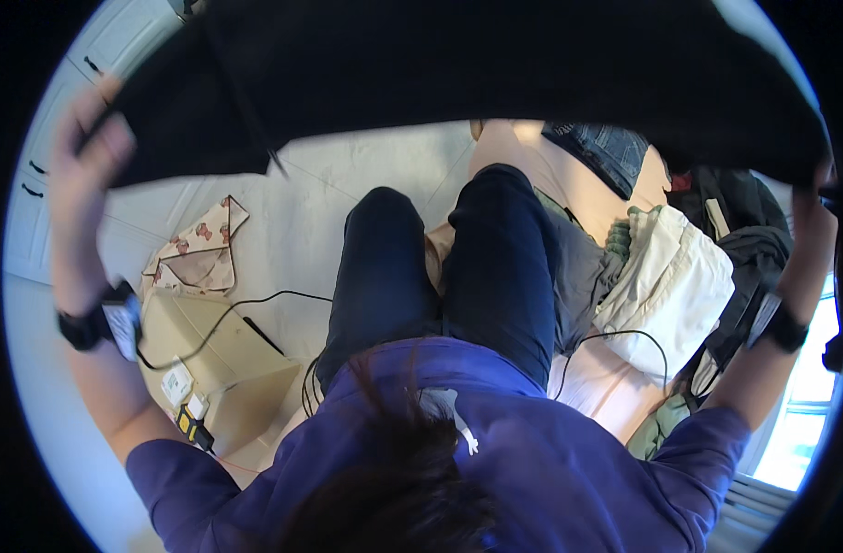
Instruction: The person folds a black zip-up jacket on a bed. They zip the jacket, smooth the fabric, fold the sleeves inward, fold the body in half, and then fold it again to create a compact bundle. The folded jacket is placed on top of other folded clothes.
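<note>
A wide black cloth [495, 69] is stretched out in front of me, spanning the top of the head view. Its kind of garment does not show. My left hand [94, 152], slightly blurred, grips its left end with the fingers bent round the edge. At the opposite end my right hand [813, 207] is closed on the cloth, its fingers partly hidden by the dark fabric. The lower edge hangs above my knees, with a narrow strip or seam dangling near the left.
On the bed-like surface to my right lie folded jeans [606, 152], a white garment [670, 276], grey cloth [583, 276] and a dark clothes pile [753, 240]. Left are a beige box [210, 341], a patterned cloth [205, 249] and a black cable [228, 309]. White cabinets [48, 157] stand beyond.
</note>
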A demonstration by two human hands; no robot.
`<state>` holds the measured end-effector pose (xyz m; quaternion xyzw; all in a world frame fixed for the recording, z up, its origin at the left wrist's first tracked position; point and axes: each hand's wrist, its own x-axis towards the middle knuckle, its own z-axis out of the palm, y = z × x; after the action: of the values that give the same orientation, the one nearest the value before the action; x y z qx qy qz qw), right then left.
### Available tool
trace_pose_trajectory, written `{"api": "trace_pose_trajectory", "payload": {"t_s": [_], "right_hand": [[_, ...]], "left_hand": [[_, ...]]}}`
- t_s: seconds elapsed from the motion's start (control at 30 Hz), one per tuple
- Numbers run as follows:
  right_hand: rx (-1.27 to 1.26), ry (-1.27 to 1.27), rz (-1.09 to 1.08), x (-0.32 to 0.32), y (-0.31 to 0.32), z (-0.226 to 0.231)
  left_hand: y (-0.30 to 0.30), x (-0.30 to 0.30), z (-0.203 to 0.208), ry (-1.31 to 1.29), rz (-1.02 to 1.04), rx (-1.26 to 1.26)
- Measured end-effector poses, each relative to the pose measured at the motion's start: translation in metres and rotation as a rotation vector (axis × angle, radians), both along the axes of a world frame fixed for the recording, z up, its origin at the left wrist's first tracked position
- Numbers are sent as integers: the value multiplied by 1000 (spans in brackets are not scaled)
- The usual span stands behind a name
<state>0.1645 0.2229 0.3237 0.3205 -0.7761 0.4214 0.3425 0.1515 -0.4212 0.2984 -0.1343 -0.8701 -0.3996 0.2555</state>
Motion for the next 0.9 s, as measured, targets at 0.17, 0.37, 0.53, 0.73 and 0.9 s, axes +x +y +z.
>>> {"api": "trace_pose_trajectory", "payload": {"t_s": [0.17, 0.37, 0.53, 0.73, 0.9], "right_hand": [[203, -867, 171, 102, 19, -166], [43, -1300, 26, 189, -30, -364], [-843, -1675, -389, 205, -64, -401], [-1213, -1585, -499, 177, -76, -425], [-1582, -1451, -410, 162, -53, -433]], "left_hand": [[10, 87, -179, -660, -525, 84], [37, 164, -315, -1100, -617, 322], [7, 173, -352, -1450, -305, 822], [22, 165, -415, -1627, 186, 1151], [22, 141, -420, -1338, 4, 1719]]}}
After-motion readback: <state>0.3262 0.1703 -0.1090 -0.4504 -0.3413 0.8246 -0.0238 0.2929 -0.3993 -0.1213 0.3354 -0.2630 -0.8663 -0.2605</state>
